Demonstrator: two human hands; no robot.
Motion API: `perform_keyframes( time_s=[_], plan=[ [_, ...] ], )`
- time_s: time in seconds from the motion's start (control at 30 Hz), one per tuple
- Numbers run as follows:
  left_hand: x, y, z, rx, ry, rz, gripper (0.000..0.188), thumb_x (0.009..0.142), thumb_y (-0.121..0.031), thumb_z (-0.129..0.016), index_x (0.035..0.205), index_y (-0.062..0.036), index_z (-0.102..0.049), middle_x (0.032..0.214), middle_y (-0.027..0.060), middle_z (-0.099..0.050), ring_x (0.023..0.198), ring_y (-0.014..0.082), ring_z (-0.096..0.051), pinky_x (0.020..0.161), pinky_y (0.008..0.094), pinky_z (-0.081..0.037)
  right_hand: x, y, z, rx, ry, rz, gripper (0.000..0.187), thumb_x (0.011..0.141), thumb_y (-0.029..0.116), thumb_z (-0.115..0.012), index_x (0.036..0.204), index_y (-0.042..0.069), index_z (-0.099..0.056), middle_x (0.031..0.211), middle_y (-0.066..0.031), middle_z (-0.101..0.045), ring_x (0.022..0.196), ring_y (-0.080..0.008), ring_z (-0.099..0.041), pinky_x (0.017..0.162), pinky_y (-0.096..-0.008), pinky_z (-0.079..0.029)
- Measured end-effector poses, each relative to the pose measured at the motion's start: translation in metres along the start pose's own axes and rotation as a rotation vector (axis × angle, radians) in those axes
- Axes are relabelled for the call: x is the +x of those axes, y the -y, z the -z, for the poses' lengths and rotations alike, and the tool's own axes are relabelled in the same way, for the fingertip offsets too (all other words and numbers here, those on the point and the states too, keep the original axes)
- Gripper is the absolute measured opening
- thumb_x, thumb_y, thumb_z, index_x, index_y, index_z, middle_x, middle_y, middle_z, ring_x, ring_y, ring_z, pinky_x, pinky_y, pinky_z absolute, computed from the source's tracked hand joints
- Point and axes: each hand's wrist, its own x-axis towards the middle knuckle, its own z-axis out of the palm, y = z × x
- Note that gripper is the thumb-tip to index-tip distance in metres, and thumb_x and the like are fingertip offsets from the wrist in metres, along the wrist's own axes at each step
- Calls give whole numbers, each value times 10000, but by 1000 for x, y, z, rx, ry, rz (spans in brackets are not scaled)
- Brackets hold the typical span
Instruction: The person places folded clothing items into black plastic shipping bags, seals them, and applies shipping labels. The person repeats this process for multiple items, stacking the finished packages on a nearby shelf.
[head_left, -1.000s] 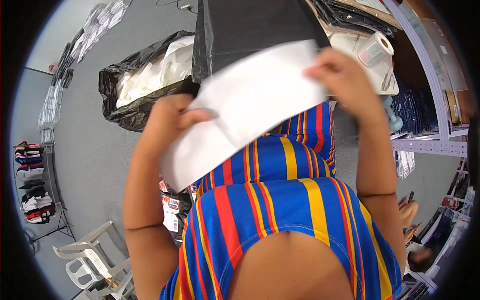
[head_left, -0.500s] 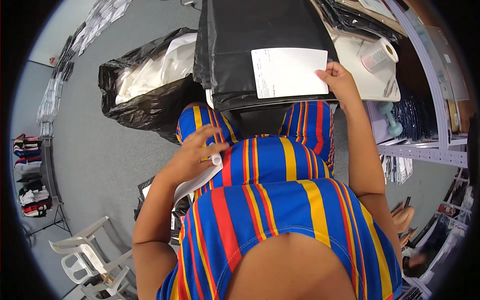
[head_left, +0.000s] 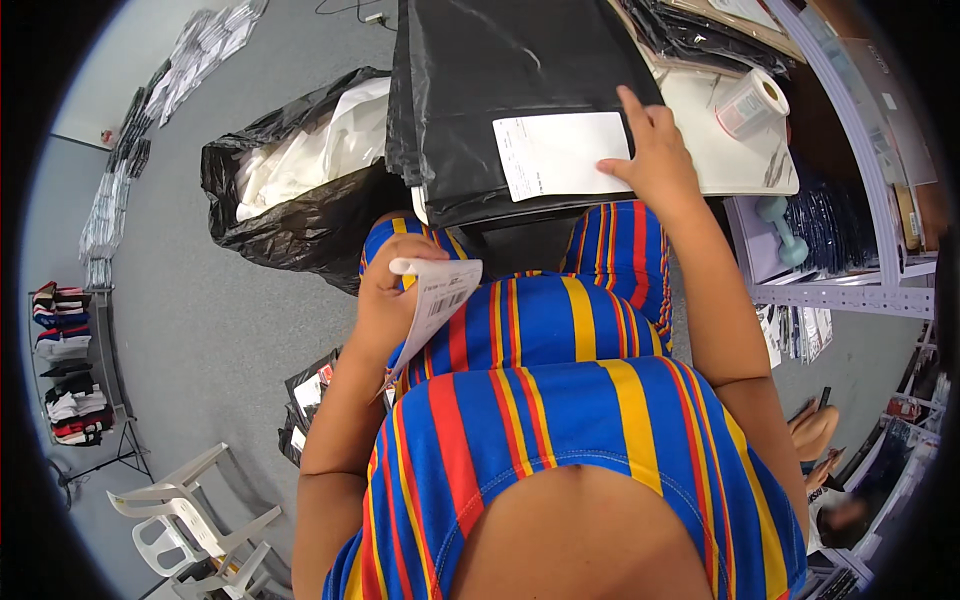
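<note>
My left hand (head_left: 388, 296), in front of my left knee, is closed on a curled strip of white printed labels (head_left: 440, 292) that hangs down beside my lap. A white label (head_left: 555, 152) lies flat on a stack of black plastic mailing bags (head_left: 490, 60) on the table ahead. Over the label's right edge, my right hand (head_left: 655, 150) has its fingers spread and its thumb on the paper. The palm hides a bit of the bag beneath.
A roll of labels (head_left: 748, 105) stands at the right on the white table (head_left: 715, 165). Left of the table, a black bin bag (head_left: 290, 235) holds white paper scraps. A shelf with a dumbbell (head_left: 782, 232) is at the right; white plastic chairs (head_left: 190, 500) stand lower left.
My right hand has gone from gripping the label's right edge to lying spread over it. My left hand has turned and closed on the label strip, whose printed side now shows.
</note>
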Motion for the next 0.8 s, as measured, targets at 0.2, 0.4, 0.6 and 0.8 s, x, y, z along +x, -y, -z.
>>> perform_keyframes(
  time_s=[0.2, 0.4, 0.6, 0.8],
  plan=[
    [11, -20, -30, -334, -47, 156, 187, 693, 16, -606, 826, -40, -488, 830, 48, -511, 735, 104, -519, 636, 218, -436, -32, 84, 12, 834, 551, 342, 567, 564, 169, -727, 1066, 75, -481, 934, -85, -485, 890, -197, -488, 788, -296, -397],
    [12, -34, -30, -508, -31, 402, 255, 687, -13, -645, 895, -28, -500, 847, 59, -569, 770, 111, -553, 670, 230, -454, -43, 105, 13, 981, 679, 99, 306, 644, 83, -672, 908, 38, -524, 760, -53, -547, 699, -141, -531, 672, -260, -433],
    [3, -25, -27, -261, -19, 245, 236, 672, -36, -661, 870, -18, -534, 796, 33, -559, 727, 91, -529, 619, 206, -422, -54, 106, 12, 820, 532, 175, 213, 662, 125, -666, 781, 22, -522, 711, -61, -529, 636, -135, -522, 583, -257, -419],
    [-12, -25, -5, 17, -47, 192, 145, 700, -34, -621, 828, -27, -553, 764, 11, -539, 710, 90, -509, 611, 204, -400, -58, 106, 10, 791, 528, 226, 193, 680, 179, -629, 757, 43, -515, 686, -78, -513, 623, -219, -515, 561, -299, -402]
  ],
)
